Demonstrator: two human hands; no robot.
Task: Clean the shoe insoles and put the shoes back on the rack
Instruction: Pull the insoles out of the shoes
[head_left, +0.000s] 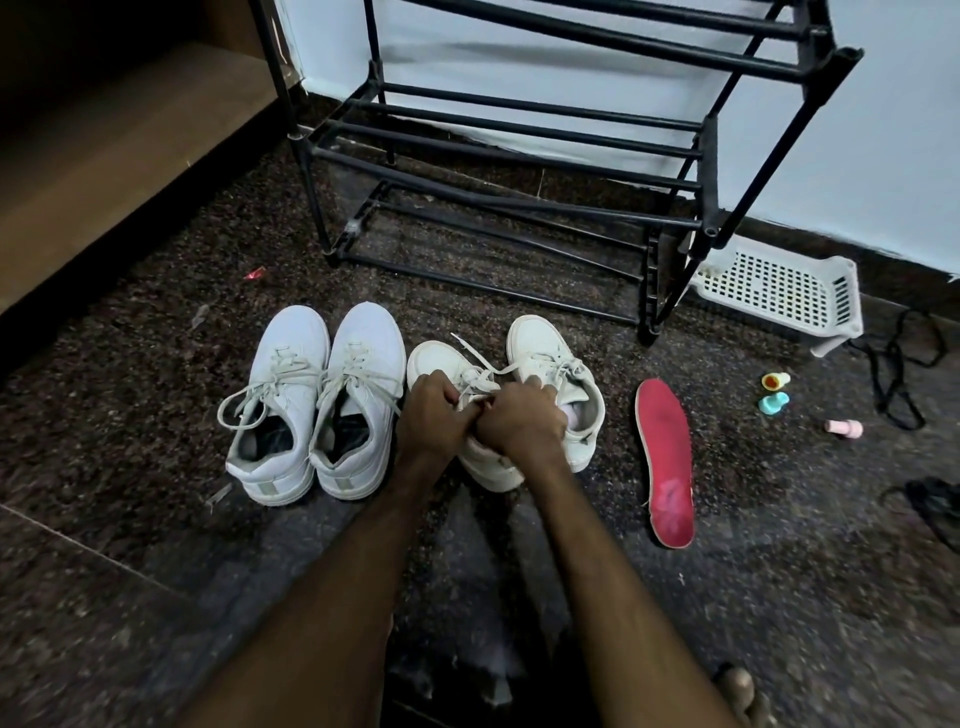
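On the dark speckled floor (156, 389), in front of the black rack (519, 156), four white shoes stand in a row with their toes pointing to the far side. Counting from the left, the first shoe (280, 405) and the second shoe (358, 400) stand side by side and touch; their laces lie loose. The third shoe (436, 364) is just beside the second, and the fourth shoe (540, 348) stands close at its right.

Both hands are at the third shoe. The left hand (434, 410) has curled fingers and pinches the lace (474, 353) over the middle of the shoe. The right hand (519, 423) is just beside it, knuckles up, with fingers curled on the opening of the same shoe — the fingertips are hidden, so I cannot tell exactly which part they catch.

A red insole (667, 467) lies flat on the floor to the right of the fourth shoe, apart from it, with its length running from near to far. Further right are three small bottles — a yellow bottle (775, 380), a teal bottle (774, 402) and a pink bottle (844, 427) lying on its side. A white basket (779, 296) sits at the right foot of the rack, and a black cord (898, 374) lies near it.
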